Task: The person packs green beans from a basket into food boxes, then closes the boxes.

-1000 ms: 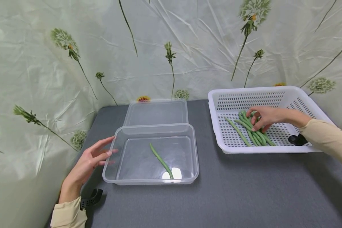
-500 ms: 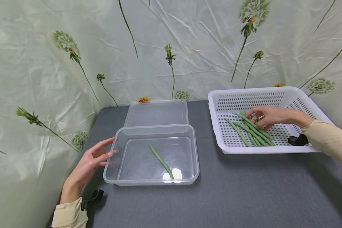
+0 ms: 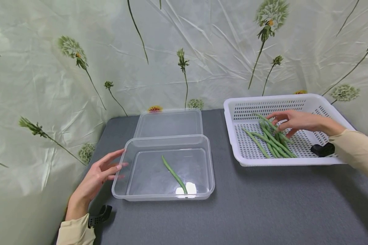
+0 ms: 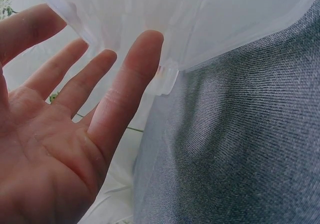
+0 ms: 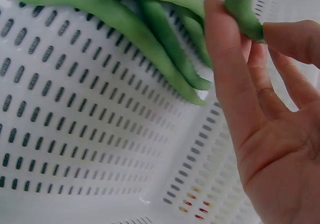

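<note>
My right hand is over the white perforated basket, and its fingers and thumb pinch one green bean. Below it, several more green beans lie in a loose pile on the basket floor. To the left, a single green bean rests slantwise inside a clear plastic container. My left hand is at that container's left wall, fingers extended and spread, fingertips right at the side. In the left wrist view the fingers are straight against the translucent wall.
A clear flat lid lies behind the container. Grey cloth covers the table, and a flower-printed sheet hangs behind and to the left. Black wrist devices are on both wrists.
From among the beans, my right hand has drawn back slightly to the right, with one bean raised in its fingers. The pile has shifted and spread. My left hand stays at the container.
</note>
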A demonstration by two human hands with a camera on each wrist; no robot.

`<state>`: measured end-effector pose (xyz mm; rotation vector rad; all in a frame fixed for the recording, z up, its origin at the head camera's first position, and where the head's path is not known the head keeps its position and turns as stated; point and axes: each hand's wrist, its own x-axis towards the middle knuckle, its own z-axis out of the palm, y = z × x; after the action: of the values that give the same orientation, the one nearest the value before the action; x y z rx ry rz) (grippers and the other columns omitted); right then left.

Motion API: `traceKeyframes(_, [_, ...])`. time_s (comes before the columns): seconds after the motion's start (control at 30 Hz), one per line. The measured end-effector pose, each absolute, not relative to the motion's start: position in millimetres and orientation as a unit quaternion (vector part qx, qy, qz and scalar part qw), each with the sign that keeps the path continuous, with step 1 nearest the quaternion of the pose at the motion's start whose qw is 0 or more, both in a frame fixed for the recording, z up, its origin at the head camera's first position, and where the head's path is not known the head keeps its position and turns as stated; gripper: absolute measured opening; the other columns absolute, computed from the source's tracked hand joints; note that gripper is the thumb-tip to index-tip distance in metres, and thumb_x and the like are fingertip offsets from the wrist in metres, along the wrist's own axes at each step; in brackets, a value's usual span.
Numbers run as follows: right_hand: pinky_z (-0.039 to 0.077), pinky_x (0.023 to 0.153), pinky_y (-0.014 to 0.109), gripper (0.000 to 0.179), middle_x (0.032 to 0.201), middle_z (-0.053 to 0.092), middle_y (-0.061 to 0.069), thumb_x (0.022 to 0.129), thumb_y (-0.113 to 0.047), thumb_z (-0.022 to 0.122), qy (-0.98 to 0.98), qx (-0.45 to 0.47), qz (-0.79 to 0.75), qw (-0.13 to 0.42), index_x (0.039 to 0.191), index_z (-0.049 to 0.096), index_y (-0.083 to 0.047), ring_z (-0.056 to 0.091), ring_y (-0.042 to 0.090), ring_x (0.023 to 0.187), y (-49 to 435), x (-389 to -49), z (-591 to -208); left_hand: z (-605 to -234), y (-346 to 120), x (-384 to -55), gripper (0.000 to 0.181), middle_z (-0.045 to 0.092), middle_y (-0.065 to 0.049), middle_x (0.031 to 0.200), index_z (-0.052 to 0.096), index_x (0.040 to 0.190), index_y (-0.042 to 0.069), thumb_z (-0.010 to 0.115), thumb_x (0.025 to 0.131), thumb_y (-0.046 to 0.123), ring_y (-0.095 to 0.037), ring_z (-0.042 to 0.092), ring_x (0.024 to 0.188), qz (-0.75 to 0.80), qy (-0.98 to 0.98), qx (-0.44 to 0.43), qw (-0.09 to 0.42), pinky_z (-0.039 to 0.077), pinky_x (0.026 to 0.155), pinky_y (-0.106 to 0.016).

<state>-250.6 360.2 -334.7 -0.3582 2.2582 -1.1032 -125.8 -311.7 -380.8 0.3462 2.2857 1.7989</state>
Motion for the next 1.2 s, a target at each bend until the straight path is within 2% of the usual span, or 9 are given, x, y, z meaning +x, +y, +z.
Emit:
traceKeyframes(0.13, [0.059, 0.068, 0.045, 0.065, 0.137, 0.040, 0.033, 0.095, -0.006, 0.061, 0.853, -0.140, -0.416, 0.281, 0.149, 0.027, 0.004, 0.065, 0.026, 0.098, 360.5, -247.7, -324.5, -380.5, -311.5, -125.3, 0.051, 0.040, -0.005, 0.152, 0.038, 0.150, 0.004, 0.054, 0.101, 0.005, -0.016, 0.061, 0.117, 0.613, 0.774, 0.114, 0.106, 0.058, 0.078, -0.042])
traceKeyframes(0.33, [0.058, 0.066, 0.046, 0.065, 0.136, 0.041, 0.033, 0.094, 0.000, 0.058, 0.853, -0.147, -0.425, 0.265, 0.150, 0.024, 0.003, 0.066, 0.032, 0.094, 357.1, -244.3, -311.7, -378.4, -312.0, -126.0, 0.052, 0.042, -0.007, 0.151, 0.038, 0.150, 0.004, 0.054, 0.101, 0.004, -0.017, 0.061, 0.117, 0.615, 0.773, 0.118, 0.104, 0.058, 0.078, -0.042])
traceKeyframes(0.57, [0.058, 0.070, 0.049, 0.059, 0.138, 0.041, 0.034, 0.099, -0.003, 0.055, 0.839, -0.186, -0.440, 0.261, 0.148, 0.024, 0.005, 0.066, 0.034, 0.101, 349.4, -236.7, -298.5, -378.3, -312.0, -126.0, 0.051, 0.041, -0.007, 0.151, 0.038, 0.150, 0.004, 0.053, 0.101, 0.004, -0.017, 0.061, 0.117, 0.613, 0.773, 0.123, 0.104, 0.058, 0.078, -0.043])
traceKeyframes(1.0, [0.058, 0.069, 0.047, 0.058, 0.132, 0.050, 0.027, 0.100, -0.003, 0.054, 0.835, -0.214, -0.447, 0.239, 0.149, 0.023, 0.004, 0.067, 0.023, 0.099, 324.0, -216.9, -282.9, -380.8, -312.3, -125.1, 0.051, 0.041, -0.007, 0.151, 0.038, 0.150, 0.004, 0.053, 0.101, 0.004, -0.017, 0.060, 0.118, 0.617, 0.771, 0.121, 0.104, 0.058, 0.078, -0.043])
traceKeyframes(1.2, [0.058, 0.069, 0.048, 0.057, 0.126, 0.057, 0.015, 0.100, -0.003, 0.056, 0.834, -0.217, -0.463, 0.209, 0.148, 0.027, 0.002, 0.067, 0.026, 0.100, 311.3, -202.4, -278.6, -382.0, -312.0, -126.6, 0.051, 0.041, -0.006, 0.151, 0.038, 0.150, 0.004, 0.053, 0.101, 0.004, -0.017, 0.061, 0.117, 0.617, 0.771, 0.121, 0.106, 0.058, 0.078, -0.043])
